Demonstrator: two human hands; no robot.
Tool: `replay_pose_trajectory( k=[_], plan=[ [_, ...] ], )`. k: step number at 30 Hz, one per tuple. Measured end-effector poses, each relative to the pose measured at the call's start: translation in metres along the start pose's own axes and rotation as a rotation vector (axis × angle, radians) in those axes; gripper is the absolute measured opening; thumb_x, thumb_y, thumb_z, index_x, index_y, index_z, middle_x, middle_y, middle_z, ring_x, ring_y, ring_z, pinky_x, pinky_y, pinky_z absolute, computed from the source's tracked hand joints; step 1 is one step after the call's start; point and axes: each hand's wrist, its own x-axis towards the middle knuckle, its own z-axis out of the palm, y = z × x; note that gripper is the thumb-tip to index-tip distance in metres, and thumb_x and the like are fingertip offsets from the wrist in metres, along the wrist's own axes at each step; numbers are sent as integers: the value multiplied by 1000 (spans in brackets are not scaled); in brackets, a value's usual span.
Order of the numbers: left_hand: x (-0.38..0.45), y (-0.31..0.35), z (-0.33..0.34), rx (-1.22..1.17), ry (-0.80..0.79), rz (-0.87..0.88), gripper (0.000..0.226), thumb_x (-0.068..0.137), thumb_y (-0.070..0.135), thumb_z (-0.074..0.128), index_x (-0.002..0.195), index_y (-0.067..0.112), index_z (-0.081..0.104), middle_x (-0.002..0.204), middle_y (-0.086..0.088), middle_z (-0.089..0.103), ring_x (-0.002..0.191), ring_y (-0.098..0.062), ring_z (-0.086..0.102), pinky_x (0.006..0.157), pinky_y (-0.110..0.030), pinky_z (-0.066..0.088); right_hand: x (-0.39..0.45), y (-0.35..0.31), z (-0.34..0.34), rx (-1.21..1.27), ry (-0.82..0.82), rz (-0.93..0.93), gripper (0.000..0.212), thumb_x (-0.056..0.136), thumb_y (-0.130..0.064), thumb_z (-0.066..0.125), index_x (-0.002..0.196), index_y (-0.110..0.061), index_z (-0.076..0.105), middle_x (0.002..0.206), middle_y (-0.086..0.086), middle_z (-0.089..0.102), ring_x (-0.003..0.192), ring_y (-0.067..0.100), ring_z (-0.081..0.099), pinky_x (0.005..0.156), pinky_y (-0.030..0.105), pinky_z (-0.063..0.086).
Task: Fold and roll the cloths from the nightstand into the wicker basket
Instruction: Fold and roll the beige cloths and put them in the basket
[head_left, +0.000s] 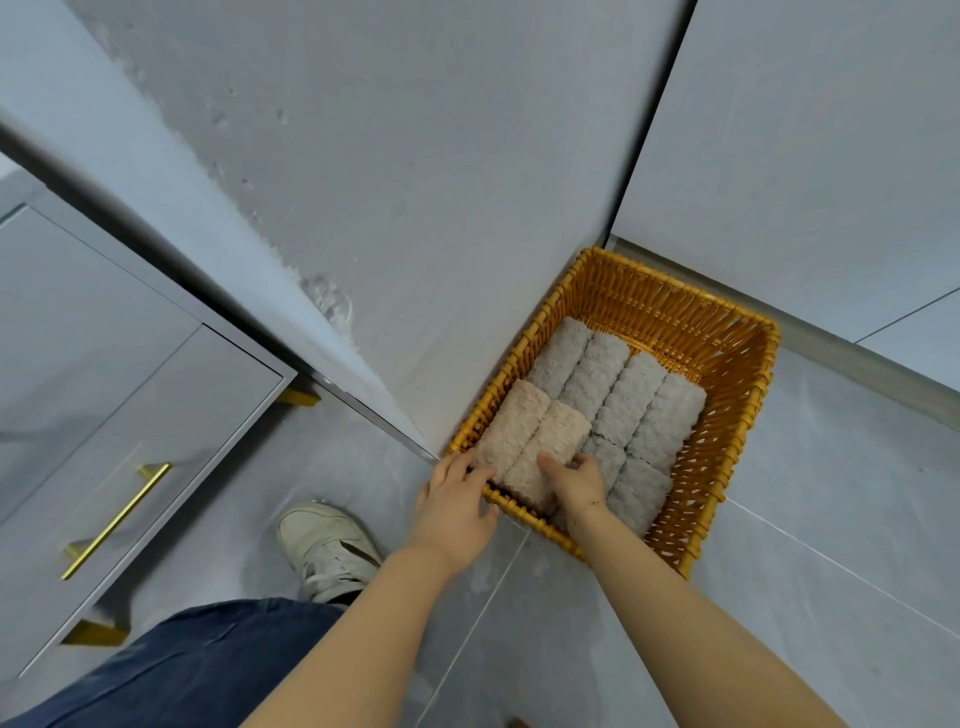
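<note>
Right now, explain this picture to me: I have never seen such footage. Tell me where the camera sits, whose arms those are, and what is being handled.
There is no machine here. The single picture comes from a camera worn on a person's head, looking down at their own bare hands. A wicker basket stands on the tiled floor in a corner. Inside lie grey rolled cloths and, on top near the front, two beige rolled cloths. The right hand grips the end of one beige roll. The left hand rests at the basket's front edge, fingers touching the other beige roll. A grey nightstand with gold handles stands at the left.
</note>
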Motion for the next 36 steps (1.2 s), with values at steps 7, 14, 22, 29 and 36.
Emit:
replay_pose_trajectory(
  k=[7, 14, 22, 29, 36],
  plan=[
    [-9, 10, -17, -164, 20, 3, 45, 98, 22, 50, 142, 17, 43, 147, -4, 41, 133, -19, 36, 110, -26, 29, -37, -15, -24, -73, -7, -136, 58, 88, -20, 69, 138, -10, 42, 134, 12, 50, 117, 23, 52, 94, 32, 45],
    [-46, 33, -70, -415, 108, -4, 32, 97, 19, 53, 128, 16, 57, 126, 1, 61, 108, -8, 54, 83, -8, 34, -121, -52, -40, -216, -249, -465, 23, 91, -17, 64, 114, -21, 61, 109, -1, 65, 102, 9, 60, 79, 17, 46],
    [-150, 22, -147, -567, 416, 20, 19, 95, 20, 56, 111, 25, 64, 105, 12, 65, 97, -2, 60, 75, -7, 43, -235, -111, -13, -351, -464, -795, 24, 93, -18, 60, 116, -25, 61, 104, -6, 67, 97, 5, 62, 81, 12, 48],
    [-239, -28, -210, -685, 697, 25, 16, 93, 16, 58, 101, 29, 65, 98, 16, 66, 89, 0, 60, 70, -4, 43, -331, -150, 55, -455, -655, -1018, 23, 92, -17, 59, 113, -26, 63, 103, -5, 68, 96, 13, 64, 86, 26, 52],
    [-302, -112, -273, -653, 951, -27, 18, 92, 12, 58, 101, 26, 65, 101, 14, 67, 92, -2, 61, 70, -3, 42, -399, -170, 156, -529, -791, -1194, 25, 91, -12, 58, 113, -23, 63, 101, -5, 69, 93, 10, 62, 84, 24, 51]
  ],
)
